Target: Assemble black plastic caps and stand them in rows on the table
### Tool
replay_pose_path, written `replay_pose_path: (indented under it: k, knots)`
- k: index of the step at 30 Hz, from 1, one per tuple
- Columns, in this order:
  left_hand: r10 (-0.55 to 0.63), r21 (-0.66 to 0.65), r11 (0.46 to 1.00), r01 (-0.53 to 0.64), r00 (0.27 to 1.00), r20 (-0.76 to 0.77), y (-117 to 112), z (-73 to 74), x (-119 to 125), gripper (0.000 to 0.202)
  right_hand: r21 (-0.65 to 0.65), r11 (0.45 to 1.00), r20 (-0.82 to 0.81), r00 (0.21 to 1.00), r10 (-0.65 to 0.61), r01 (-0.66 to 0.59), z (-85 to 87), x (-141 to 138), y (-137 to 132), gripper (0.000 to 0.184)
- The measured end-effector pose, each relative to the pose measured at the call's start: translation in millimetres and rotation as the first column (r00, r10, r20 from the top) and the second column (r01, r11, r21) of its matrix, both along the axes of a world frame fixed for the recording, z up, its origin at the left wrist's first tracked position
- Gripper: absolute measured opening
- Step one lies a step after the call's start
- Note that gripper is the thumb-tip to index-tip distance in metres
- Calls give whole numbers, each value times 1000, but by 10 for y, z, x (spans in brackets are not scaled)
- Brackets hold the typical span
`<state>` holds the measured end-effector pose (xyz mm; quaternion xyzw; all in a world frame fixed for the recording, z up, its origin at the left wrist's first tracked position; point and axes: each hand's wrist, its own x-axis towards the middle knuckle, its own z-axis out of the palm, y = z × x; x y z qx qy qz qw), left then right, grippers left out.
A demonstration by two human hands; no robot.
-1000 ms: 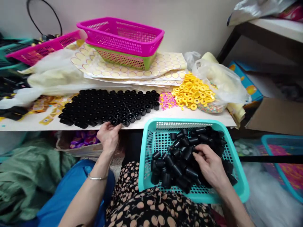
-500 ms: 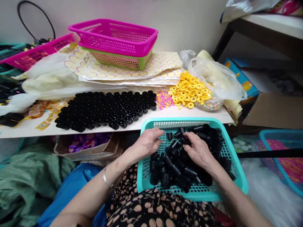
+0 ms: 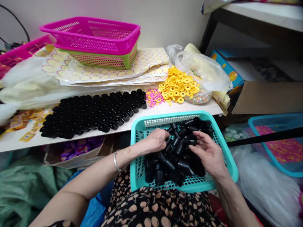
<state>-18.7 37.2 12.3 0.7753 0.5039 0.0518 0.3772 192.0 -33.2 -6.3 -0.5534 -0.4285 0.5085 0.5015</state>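
Observation:
A turquoise mesh basket (image 3: pixel 233 168) rests on my lap, heaped with short hollow black plastic cylinders (image 3: pixel 163 162). Inside it, my left hand (image 3: pixel 156 140) has its fingers curled together down against the pieces; what they grip is hidden. My right hand (image 3: pixel 209 152) pinches a black plastic cylinder (image 3: pixel 192 138) between thumb and fingers, its round end showing, just above the right part of the heap. On the white table ahead, many similar black cylinders (image 3: pixel 87 115) stand upright in close rows.
Yellow ring-shaped pieces (image 3: pixel 181 85) and small pink and yellow bits (image 3: pixel 154 97) lie on the table. Behind are sticker sheets (image 3: pixel 151 61) and a stacked pink basket (image 3: pixel 94 41). A cardboard box (image 3: pixel 78 157) sits below the table; a blue basket (image 3: pixel 257 121) stands right.
The view has shifted, so the table things sit further left. My left hand has closed its fingers among the pieces. My right hand has turned and lifted a cylinder from the heap.

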Motion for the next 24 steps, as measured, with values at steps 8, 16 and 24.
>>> replay_pose_path:
  k: [8,16,24]
  knots:
    - [-42,-44,998,36,987,-153,29,-15,357,7,-80,997,-431,902,-34,0,127,23,-132,39]
    - [166,-188,969,-160,986,17,147,6,406,20,-74,993,-522,845,-119,94,136,78,-175,31]
    - [766,-884,451,124,455,454,-137,289,361,27,208,945,-341,924,-173,254,276,-123,-265,39]
